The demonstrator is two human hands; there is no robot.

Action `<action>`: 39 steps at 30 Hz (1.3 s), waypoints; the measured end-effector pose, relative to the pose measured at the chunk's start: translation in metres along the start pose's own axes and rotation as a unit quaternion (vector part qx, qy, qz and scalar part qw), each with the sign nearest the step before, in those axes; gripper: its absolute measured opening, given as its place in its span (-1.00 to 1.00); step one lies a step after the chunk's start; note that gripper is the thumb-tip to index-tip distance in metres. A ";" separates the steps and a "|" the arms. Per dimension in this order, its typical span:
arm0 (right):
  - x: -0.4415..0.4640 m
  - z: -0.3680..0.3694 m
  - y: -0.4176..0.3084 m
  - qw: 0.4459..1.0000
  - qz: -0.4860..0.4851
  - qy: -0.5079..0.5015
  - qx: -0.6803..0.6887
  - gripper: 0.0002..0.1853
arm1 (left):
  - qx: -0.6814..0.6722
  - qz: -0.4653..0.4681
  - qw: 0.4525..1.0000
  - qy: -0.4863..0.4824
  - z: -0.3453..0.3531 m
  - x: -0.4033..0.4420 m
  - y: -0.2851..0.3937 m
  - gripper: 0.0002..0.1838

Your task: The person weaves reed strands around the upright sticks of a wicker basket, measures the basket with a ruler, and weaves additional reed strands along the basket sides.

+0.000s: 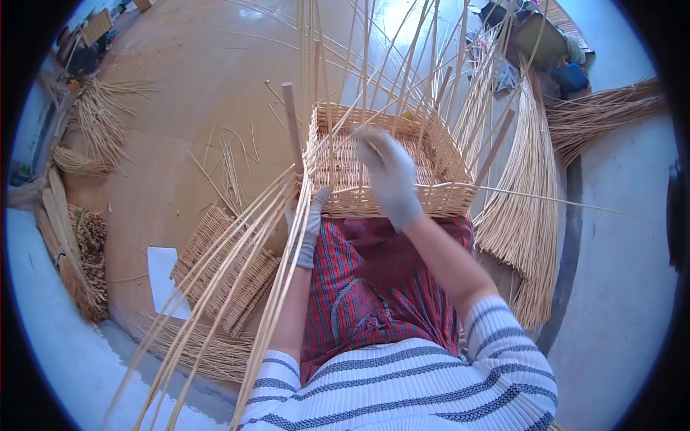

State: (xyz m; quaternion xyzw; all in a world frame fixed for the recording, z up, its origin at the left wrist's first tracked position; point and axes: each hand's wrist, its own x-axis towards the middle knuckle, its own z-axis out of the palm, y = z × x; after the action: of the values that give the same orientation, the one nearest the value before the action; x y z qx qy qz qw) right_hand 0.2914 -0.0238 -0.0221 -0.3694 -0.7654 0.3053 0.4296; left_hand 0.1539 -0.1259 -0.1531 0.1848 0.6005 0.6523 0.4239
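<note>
A half-woven wicker basket (pixel 417 205) rests against my lap, its near wall towards me. Long pale rods (pixel 366 65) stand up from its walls, and thick wooden stakes (pixel 291 126) rise at the corners. My left hand (pixel 307 226), in a light work glove, is closed around the near left corner, its thumb against the near wall. A bundle of loose rods (pixel 223 280) fans from that corner down past my left forearm. My right hand (pixel 390 176), also gloved, is over the near wall; motion smears its fingers, and whether they hold a rod is unclear.
A woven wicker panel (pixel 230 266) and a white sheet (pixel 165 280) lie on the floor at left. Large bundles of rods (pixel 525 215) lie at right, with more bundles (pixel 100 115) at far left. One rod (pixel 560 201) sticks out right from the basket.
</note>
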 end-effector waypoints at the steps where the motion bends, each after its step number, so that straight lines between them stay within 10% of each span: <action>1: 0.038 0.020 -0.002 0.991 -0.128 0.024 -0.033 -0.69 | -0.058 0.003 0.998 0.025 0.001 0.009 -0.018 -0.34; 5: 0.110 0.060 -0.012 0.977 -0.042 -0.035 -0.206 -0.31 | -0.014 0.051 0.997 0.050 0.011 0.002 0.007 -0.40; 9: 0.086 0.047 -0.021 0.984 0.057 0.138 0.098 -0.32 | -0.034 0.002 0.999 0.027 0.002 0.002 -0.005 -0.41; 11: 0.040 0.060 0.000 0.944 -0.065 0.237 0.221 -0.45 | -0.039 -0.038 0.998 0.030 0.002 -0.003 0.000 -0.44; 16: -0.060 0.020 0.056 0.897 0.133 0.197 0.373 -0.64 | 0.195 0.177 0.960 0.091 -0.012 -0.075 -0.003 -0.71; 20: -0.107 -0.007 0.077 0.873 0.165 0.206 0.409 -0.60 | 0.292 0.345 0.890 -0.060 0.045 -0.050 0.041 -0.70; 22: -0.122 -0.036 0.091 0.866 0.312 0.083 0.382 -0.68 | 0.304 0.174 0.918 -0.186 0.059 -0.007 0.024 -0.69; 25: -0.083 -0.052 0.049 0.932 0.315 0.053 0.172 -0.82 | 0.344 0.036 0.899 -0.268 0.063 0.012 0.018 -0.64; 26: -0.067 -0.041 0.061 0.967 0.210 0.048 0.136 -0.82 | 0.290 0.136 0.919 -0.231 0.061 0.014 -0.002 -0.64; 28: -0.008 -0.024 0.045 0.996 -0.046 0.051 -0.048 -0.71 | 0.281 0.043 0.938 -0.200 0.070 0.000 0.021 -0.62; 31: 0.041 -0.025 0.046 0.975 -0.092 0.041 -0.197 -0.58 | 0.183 -0.074 0.967 -0.162 0.075 -0.002 0.028 -0.59; 35: -0.025 -0.071 0.082 0.904 0.016 0.148 0.402 -0.62 | 0.242 -0.060 0.949 -0.193 0.070 0.004 0.028 -0.66; 38: -0.089 -0.072 0.139 0.854 0.056 0.185 0.484 -0.76 | 0.200 -0.036 0.959 -0.197 0.074 0.010 0.033 -0.65; 39: -0.084 -0.077 0.125 0.842 0.128 0.208 0.481 -0.76 | 0.273 0.103 0.945 -0.145 0.082 0.009 0.051 -0.61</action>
State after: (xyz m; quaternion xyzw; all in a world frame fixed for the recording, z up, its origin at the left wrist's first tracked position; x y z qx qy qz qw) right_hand 0.4278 -0.0146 -0.1221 -0.2659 -0.3605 0.6033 0.6599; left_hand 0.1933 -0.0633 -0.0902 0.4473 0.6650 0.4697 0.3703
